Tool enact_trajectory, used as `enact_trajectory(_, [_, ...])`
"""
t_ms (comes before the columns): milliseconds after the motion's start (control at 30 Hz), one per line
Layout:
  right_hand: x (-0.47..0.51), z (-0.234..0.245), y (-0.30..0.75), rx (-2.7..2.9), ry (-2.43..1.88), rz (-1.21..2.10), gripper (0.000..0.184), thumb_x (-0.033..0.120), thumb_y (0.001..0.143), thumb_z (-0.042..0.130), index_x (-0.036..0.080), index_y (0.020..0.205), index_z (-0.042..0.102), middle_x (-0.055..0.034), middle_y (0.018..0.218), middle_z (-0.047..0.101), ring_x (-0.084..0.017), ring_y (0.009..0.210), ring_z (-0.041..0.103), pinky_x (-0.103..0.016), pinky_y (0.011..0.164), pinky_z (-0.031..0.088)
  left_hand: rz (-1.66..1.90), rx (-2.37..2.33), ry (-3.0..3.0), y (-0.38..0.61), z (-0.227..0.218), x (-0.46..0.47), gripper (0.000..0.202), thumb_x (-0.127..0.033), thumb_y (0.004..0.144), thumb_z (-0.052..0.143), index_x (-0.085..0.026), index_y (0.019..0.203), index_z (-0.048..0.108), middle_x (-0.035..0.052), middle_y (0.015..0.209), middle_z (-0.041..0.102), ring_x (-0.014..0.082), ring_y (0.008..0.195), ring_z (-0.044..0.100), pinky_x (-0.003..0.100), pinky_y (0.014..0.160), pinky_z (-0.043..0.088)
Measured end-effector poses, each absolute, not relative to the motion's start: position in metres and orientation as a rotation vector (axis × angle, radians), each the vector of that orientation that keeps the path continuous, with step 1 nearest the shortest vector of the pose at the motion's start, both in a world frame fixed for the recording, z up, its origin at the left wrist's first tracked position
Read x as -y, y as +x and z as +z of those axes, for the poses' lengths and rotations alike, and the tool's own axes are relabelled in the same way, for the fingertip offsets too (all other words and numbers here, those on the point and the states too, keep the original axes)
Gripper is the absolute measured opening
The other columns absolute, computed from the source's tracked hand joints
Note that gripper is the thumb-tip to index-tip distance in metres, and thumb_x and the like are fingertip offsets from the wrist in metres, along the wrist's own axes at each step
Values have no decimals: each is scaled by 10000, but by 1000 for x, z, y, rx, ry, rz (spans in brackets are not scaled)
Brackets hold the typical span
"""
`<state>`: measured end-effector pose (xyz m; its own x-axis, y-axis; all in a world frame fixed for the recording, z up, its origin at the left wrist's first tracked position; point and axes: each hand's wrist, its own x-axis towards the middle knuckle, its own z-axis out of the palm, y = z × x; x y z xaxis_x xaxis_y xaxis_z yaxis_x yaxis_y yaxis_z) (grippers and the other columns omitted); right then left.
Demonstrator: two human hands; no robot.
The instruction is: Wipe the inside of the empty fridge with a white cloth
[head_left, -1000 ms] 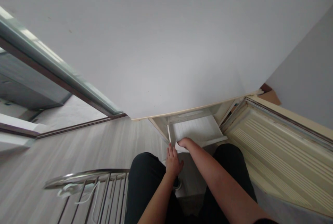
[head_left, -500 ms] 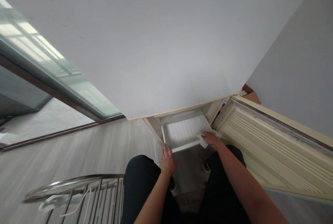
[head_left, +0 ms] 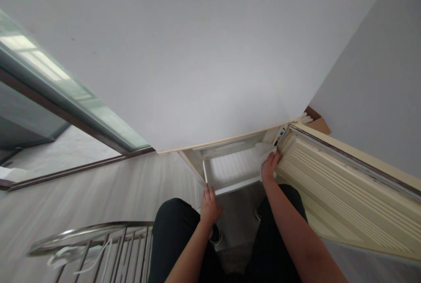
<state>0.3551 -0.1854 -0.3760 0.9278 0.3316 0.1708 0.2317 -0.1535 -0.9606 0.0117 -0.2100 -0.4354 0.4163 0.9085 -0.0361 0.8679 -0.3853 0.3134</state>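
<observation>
A white drawer (head_left: 235, 186) with a ribbed bottom is pulled partway out of a low cream refrigerator-like cabinet (head_left: 190, 160). My left hand (head_left: 210, 205) grips the drawer's front left corner, fingers over the edge and thumb to the side. At the right side of the drawer is my right hand (head_left: 269, 166), closed around a white cloth or tissue (head_left: 262, 177). Its fingers reach the side edge by the door hinge. Much of the cloth is hidden under that hand, and a pale blurred patch lies beyond it.
The cabinet's ribbed cream door (head_left: 338, 195) stands wide open on the right. A cardboard box (head_left: 318, 124) sits behind it by the wall. At the lower left is a metal rack (head_left: 98, 230) with a white cable. A glass sliding door (head_left: 108, 120) borders the left.
My right hand has moved from the drawer's front edge up and right to its side near the hinge, with the cloth. My left hand stays at the front left corner.
</observation>
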Motion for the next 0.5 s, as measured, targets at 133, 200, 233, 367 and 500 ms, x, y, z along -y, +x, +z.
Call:
enact_trajectory(133, [169, -374, 349, 745, -1720, -122, 621, 400, 1041, 273, 33, 1491, 492, -265, 1585, 454, -283, 1553, 360, -536, 1294, 278, 260, -1536, 2406, 10, -440, 210, 867, -281, 803, 728, -32, 1563, 392, 303, 1723, 217, 454, 1541, 370, 533, 1208, 413])
enact_trajectory(200, [164, -374, 346, 886, -1825, -144, 546, 289, 1038, 284, 43, 1436, 565, -254, 1644, 385, -280, 1597, 274, -544, 1302, 257, 275, -1527, 2417, 9, -441, 210, 864, -282, 801, 732, -29, 1557, 397, 310, 1719, 221, 459, 1540, 371, 542, 1208, 415])
enact_trajectory(233, [163, -375, 345, 916, -1897, -132, 521, 243, 1036, 286, 44, 1398, 602, -254, 1672, 336, -282, 1609, 241, -534, 1300, 264, 279, -1523, 2422, 8, -441, 210, 864, -280, 800, 732, -24, 1554, 398, 314, 1718, 221, 459, 1538, 374, 544, 1209, 416])
enact_trajectory(367, [164, -375, 337, 853, -2290, 121, 489, 155, 1044, 307, 77, 1396, 637, -254, 1658, 334, -301, 1567, 329, -465, 1249, 349, 281, -1517, 2425, 5, -441, 210, 882, -268, 786, 739, -25, 1558, 390, 317, 1717, 221, 452, 1542, 373, 549, 1208, 423])
enact_trajectory(500, [168, -372, 341, 797, -2559, 461, 596, 216, 1015, 488, 106, 1599, 437, -261, 1413, 576, -362, 1311, 600, -497, 1103, 479, 305, -1490, 2429, 4, -442, 210, 884, -251, 793, 739, -61, 1576, 376, 299, 1721, 233, 452, 1548, 366, 572, 1190, 440])
